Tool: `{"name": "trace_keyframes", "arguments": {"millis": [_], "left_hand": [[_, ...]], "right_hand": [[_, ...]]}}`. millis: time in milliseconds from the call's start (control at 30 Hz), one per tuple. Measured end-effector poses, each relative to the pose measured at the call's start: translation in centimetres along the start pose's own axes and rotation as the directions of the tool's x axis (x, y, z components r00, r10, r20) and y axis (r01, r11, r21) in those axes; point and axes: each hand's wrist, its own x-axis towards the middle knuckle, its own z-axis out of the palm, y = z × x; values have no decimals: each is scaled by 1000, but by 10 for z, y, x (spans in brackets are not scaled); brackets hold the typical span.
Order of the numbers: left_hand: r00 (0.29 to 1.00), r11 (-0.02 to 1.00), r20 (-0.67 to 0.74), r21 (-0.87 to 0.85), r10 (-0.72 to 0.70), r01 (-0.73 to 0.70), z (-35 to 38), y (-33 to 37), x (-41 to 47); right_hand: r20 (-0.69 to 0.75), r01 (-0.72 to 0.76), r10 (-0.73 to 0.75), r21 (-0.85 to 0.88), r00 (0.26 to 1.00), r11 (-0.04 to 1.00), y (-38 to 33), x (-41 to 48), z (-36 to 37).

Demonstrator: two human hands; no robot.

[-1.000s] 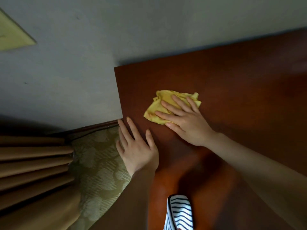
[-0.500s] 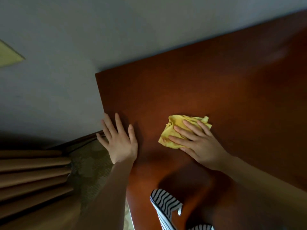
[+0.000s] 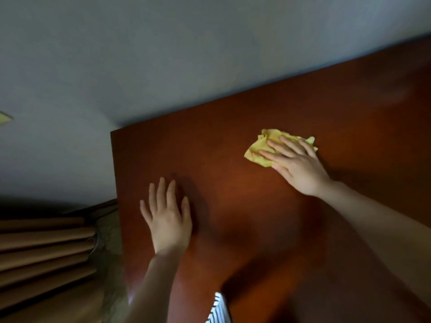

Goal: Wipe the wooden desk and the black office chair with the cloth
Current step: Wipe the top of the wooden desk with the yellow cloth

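The picture is dim, and the whole room looks a bit dark. The reddish-brown wooden desk top (image 3: 256, 206) has a warm, brighter patch in its middle and goes darker toward its far right corner. A soft dark shadow lies just right of the left hand (image 3: 166, 220), and a bigger one lies under the right arm near the bottom. The light may come from the left, but that is hard to tell. The crumpled yellow cloth (image 3: 263, 148) is the brightest thing. The plain grey wall (image 3: 163, 54) looks flat and dull. Everything is a little blurry, most of all the far right corner. The straight desk edges lean and tilt because the lens is wide.
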Motion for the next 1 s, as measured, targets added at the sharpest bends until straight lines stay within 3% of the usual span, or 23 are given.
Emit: {"name": "trace_keyframes", "arguments": {"millis": [300, 433, 533, 800, 1000], "left_hand": [[1000, 989, 11, -144, 27, -25, 37, 78, 6], [1000, 986, -7, -164, -26, 24, 48, 83, 1], [996, 978, -38, -196, -78, 69, 50, 84, -10], [987, 974, 24, -159, -159, 161, 30, 72, -45], [982, 1000, 186, 2, 12, -12, 9, 57, -64]], "right_hand": [[-2, -242, 243, 78, 970, 967, 57, 88, -9], [-44, -454, 477, 240, 878, 858, 37, 122, -6], [-50, -507, 540, 283, 840, 814, 9, 137, -3], [-21, -132, 138, 180, 990, 975, -76, 101, 9], [59, 82, -88, 93, 994, 992, -88, 35, 14]]}}
